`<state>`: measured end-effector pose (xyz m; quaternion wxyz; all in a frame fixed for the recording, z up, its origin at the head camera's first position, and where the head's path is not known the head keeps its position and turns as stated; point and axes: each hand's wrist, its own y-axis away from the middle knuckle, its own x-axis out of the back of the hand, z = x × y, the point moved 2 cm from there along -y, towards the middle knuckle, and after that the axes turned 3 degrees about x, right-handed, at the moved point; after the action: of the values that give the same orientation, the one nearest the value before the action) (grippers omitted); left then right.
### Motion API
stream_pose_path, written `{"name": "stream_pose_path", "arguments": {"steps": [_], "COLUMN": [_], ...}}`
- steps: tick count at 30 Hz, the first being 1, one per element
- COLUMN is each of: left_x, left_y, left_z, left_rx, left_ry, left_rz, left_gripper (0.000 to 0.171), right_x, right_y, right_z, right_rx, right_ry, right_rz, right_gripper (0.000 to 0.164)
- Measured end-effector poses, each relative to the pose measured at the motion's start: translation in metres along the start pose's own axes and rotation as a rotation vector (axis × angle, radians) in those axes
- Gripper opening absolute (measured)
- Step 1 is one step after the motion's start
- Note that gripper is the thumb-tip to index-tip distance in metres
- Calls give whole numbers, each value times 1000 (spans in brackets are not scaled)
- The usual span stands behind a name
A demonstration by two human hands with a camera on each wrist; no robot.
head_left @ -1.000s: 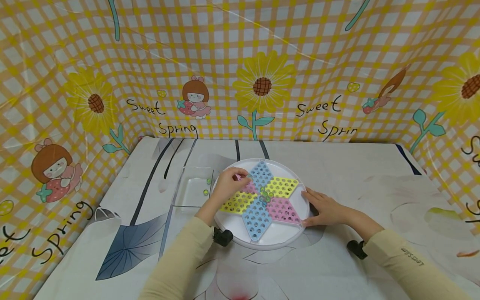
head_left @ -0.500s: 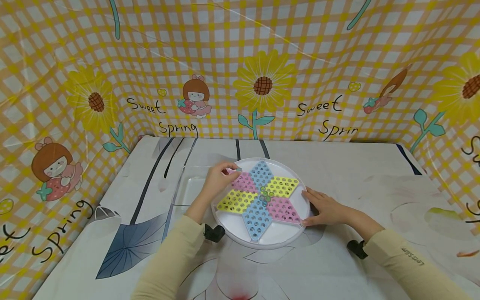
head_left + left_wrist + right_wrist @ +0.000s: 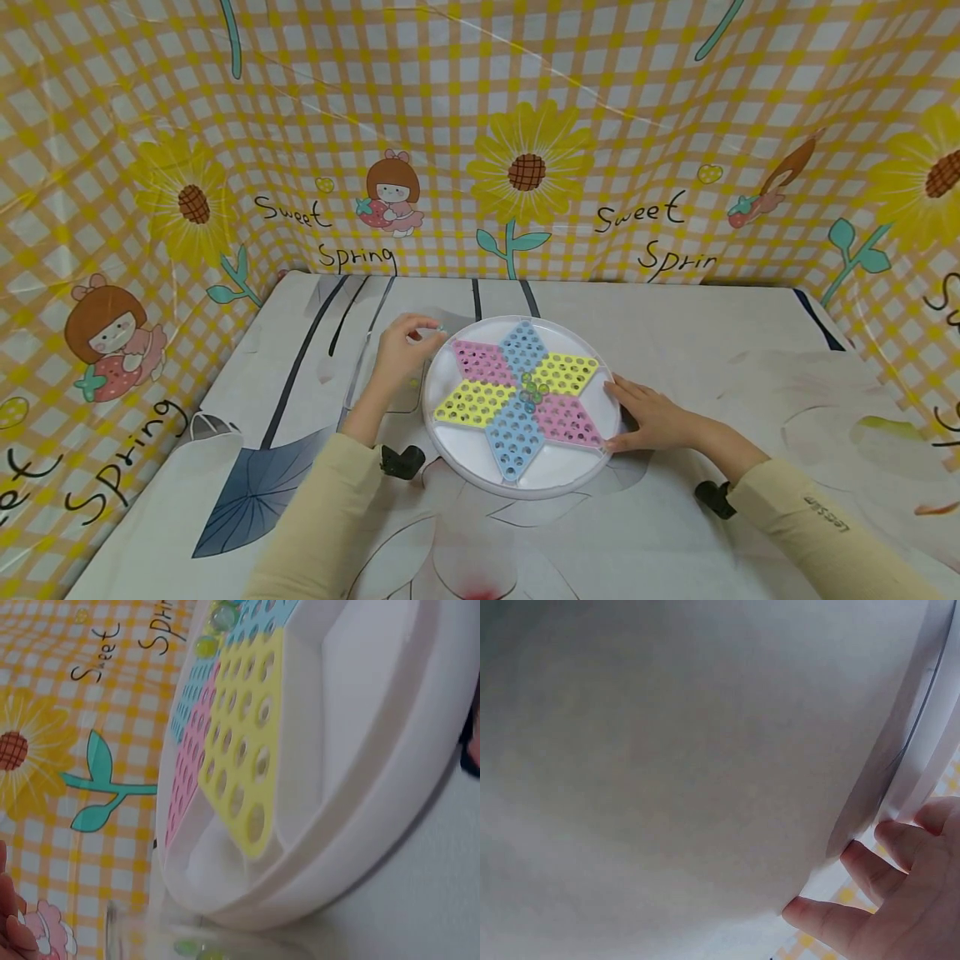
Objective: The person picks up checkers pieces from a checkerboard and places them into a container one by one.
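Observation:
My left hand point(image 3: 399, 352) is above the clear plastic box point(image 3: 352, 390), left of the board. Thumb and finger pinch a small, clear bluish marble point(image 3: 442, 331). In the left wrist view only the fingertips point(image 3: 16, 934) show, at the left edge. My right hand point(image 3: 651, 419) rests with spread fingers against the right rim of a round white Chinese checkers board point(image 3: 457, 454). Its fingers point(image 3: 829, 921) touch the rim in the right wrist view. Several green and bluish marbles point(image 3: 531, 389) sit at the centre of the board's pink, yellow and blue star.
Green marbles point(image 3: 211, 952) lie in the box, partly hidden by the left hand. A white printed cloth point(image 3: 697, 333) covers the table. Behind it rises a yellow checked curtain point(image 3: 450, 167). A white and grey object point(image 3: 212, 427) lies at the table's left edge.
My left hand has moved left from over the board's pink section to above the box, carrying the marble. The right hand has stayed on the rim.

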<state>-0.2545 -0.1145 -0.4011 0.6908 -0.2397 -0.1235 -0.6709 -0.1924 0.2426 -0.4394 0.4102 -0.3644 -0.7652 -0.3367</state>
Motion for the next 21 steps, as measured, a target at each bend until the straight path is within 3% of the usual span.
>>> {"name": "stream_pose_path", "arguments": {"steps": [11, 21], "left_x": [33, 49], "left_y": [3, 5], "left_z": [-16, -32], "left_rx": [31, 67], "left_ry": [4, 9], "left_rz": [66, 121], "left_gripper": [24, 23], "right_x": [-1, 1], "right_y": [-1, 1], "right_z": [0, -3], "right_rx": [-22, -15], "right_ry": [7, 2], "right_rz": [-10, -13], "right_gripper": [102, 101]}}
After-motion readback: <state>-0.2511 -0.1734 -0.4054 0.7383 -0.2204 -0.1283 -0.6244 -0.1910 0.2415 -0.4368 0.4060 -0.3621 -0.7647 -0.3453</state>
